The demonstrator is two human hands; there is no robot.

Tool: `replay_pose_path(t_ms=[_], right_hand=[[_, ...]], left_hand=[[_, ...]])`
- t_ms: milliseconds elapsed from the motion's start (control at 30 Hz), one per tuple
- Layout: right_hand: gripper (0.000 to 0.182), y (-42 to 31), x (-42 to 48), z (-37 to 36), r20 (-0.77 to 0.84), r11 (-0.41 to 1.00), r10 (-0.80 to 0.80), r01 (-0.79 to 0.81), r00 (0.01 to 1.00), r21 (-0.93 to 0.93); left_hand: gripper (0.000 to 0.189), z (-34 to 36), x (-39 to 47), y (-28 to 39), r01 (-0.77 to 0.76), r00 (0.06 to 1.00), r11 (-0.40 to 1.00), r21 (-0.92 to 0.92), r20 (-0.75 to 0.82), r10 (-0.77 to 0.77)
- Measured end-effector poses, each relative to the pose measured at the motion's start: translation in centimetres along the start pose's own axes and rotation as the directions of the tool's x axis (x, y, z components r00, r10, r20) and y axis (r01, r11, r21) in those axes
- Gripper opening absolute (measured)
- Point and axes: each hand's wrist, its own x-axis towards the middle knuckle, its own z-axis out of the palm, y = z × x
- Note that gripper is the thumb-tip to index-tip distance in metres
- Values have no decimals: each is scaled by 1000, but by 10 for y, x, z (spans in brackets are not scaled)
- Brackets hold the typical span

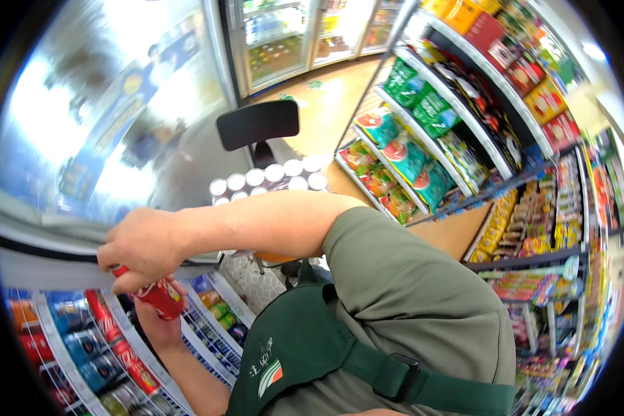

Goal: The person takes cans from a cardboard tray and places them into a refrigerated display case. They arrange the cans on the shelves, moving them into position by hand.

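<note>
A red drink can (161, 299) is held between my two hands, tilted, in front of an open drinks cooler. My right hand (145, 247) reaches over from above, its fingers closed around the can's upper end and hiding it. From below, my left hand (158, 325) grips the can's lower part, partly hidden behind it. Beneath my hands are the cooler's wire shelves (73, 359), with rows of blue cans (86, 346), red cans (130, 359) and other drinks.
The cooler's glass door (119, 114) stands open at the left. A pack of white-topped cans (257, 177) sits beside a black chair backrest (260, 125), partly behind my right forearm. Racks of snack bags (411, 151) stand at right. More glass-door coolers (281, 47) line the back.
</note>
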Motion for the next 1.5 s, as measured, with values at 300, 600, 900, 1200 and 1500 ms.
replay_pose_path(t_ms=[300, 600, 900, 1200, 1500], right_hand=[[47, -5, -49, -50, 45, 952, 235, -220, 971, -211], [52, -16, -73, -60, -27, 927, 295, -293, 955, -234], [75, -30, -74, -66, -27, 937, 347, -346, 937, 42], [81, -31, -52, -60, 53, 925, 317, -321, 947, 202], [64, -35, 36, -38, 57, 940, 130, -142, 990, 311]], left_hand=[[54, 45, 46, -25, 34, 998, 952, 305, 44, -50], [49, 58, 55, -36, 85, 988, 953, 291, 96, -117], [60, 59, 43, -30, 1, 993, 983, 182, 114, -22], [47, 65, 33, 7, -93, 984, 920, 382, -104, 142], [58, 55, -6, 57, -299, 857, 885, 356, -309, 413]])
